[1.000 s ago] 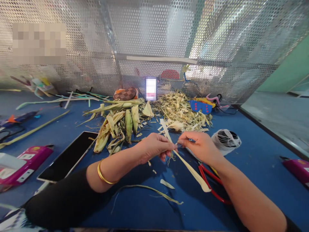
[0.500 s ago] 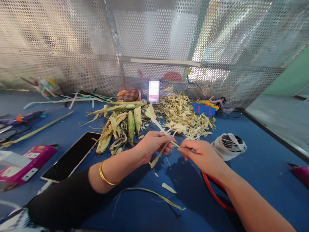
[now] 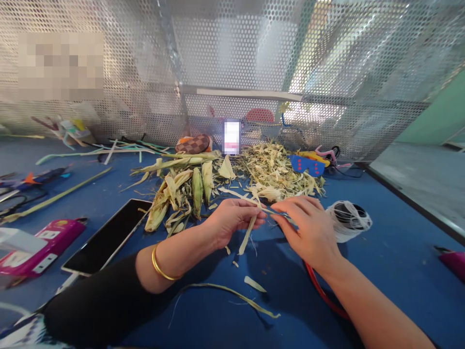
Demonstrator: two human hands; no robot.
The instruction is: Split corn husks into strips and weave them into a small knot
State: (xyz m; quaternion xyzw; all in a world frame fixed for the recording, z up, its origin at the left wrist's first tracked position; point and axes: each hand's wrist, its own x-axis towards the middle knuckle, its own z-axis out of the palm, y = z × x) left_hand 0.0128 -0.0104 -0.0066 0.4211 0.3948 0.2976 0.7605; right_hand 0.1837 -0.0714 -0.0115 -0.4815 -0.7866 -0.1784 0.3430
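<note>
Pinched between the thumb and fingers of my left hand (image 3: 236, 218) is a small bunch of crossed corn husk strips (image 3: 247, 235). One pale strip points up and left from it, and another hangs down. My right hand (image 3: 308, 228), closer to the spool, has its thumb and forefinger around the thin strip end on the right of the bunch. Below it, a red loop handle (image 3: 323, 293) shows partly; the rest is hidden by the hand and arm. Beyond my hands lie whole corn husks (image 3: 198, 191) and a heap of shredded husk (image 3: 272, 169).
White thread is wound on a spool (image 3: 348, 222) at right. A dark-screened tablet or phone (image 3: 107, 237) and a purple power strip (image 3: 47, 247) lie at left. A long dry strand (image 3: 232, 289) is in front. A perforated metal screen (image 3: 232, 58) stands behind the table.
My right hand has shifted slightly up and right, its fingers more stretched along the strip. The husk strips have turned in my left hand, and the upper one now lies lower.
</note>
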